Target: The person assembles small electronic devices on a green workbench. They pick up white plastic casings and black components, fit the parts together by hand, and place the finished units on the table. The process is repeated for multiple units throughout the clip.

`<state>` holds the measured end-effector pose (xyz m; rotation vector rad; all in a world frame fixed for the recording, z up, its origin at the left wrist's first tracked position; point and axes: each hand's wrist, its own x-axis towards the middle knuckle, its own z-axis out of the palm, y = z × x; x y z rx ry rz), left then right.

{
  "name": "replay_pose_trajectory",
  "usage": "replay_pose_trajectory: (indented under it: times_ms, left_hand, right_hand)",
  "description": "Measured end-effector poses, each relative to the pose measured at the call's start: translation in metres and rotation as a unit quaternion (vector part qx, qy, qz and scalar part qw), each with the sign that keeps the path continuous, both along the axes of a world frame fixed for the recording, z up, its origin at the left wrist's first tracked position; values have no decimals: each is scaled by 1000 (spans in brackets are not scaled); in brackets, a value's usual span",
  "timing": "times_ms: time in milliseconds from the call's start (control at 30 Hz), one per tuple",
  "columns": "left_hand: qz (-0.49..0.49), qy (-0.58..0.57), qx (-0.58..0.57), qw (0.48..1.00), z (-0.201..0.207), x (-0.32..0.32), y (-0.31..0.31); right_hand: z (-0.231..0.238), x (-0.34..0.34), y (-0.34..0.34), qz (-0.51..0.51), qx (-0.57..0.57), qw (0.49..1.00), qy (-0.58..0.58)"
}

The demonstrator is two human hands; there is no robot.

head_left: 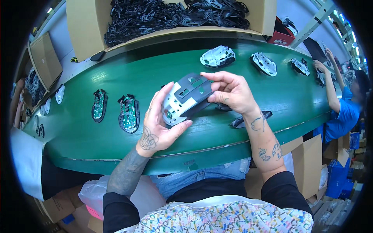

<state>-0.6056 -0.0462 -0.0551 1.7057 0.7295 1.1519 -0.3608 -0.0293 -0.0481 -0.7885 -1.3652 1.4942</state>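
Both hands hold a computer mouse shell point(189, 94) above the green belt, its white rear part lower left and its dark grey button part upper right. My left hand point(157, 130) cups the white end, thumb along the near edge and fingers along the far side. At the dark end, my right hand point(233, 93) pinches the corner between thumb and fingers. Beneath and beside my right wrist lies a dark curved shell part point(239, 122), partly hidden by the forearm. Left of my hands are two black mouse bases with green circuit boards, one nearer point(128, 113) and one farther left point(99, 105).
White mouse shells point(218, 56) lie along the far right of the green belt point(74, 128). Behind it stands a cardboard box point(85, 31) heaped with black plastic parts point(175, 15). A co-worker in a blue shirt point(344, 120) reaches onto the belt at right.
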Motion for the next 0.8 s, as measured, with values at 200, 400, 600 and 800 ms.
replay_pose_trajectory:
  times_ms: [200,400,600,800]
  left_hand:
    - [-47,10,-17,999,1,-8,3]
    - [-67,3,-14,998,8,-11,-5]
    - [-41,8,49,998,5,-15,-6]
    - [5,-17,-21,1000,-1,-13,-6]
  right_hand:
    - [7,-14,-4,9,8,1000,24]
    - [0,-17,0,74,-78,987,117]
    - [-6,-24,-4,86,-32,987,134]
    - [0,-41,-11,39,12,994,104]
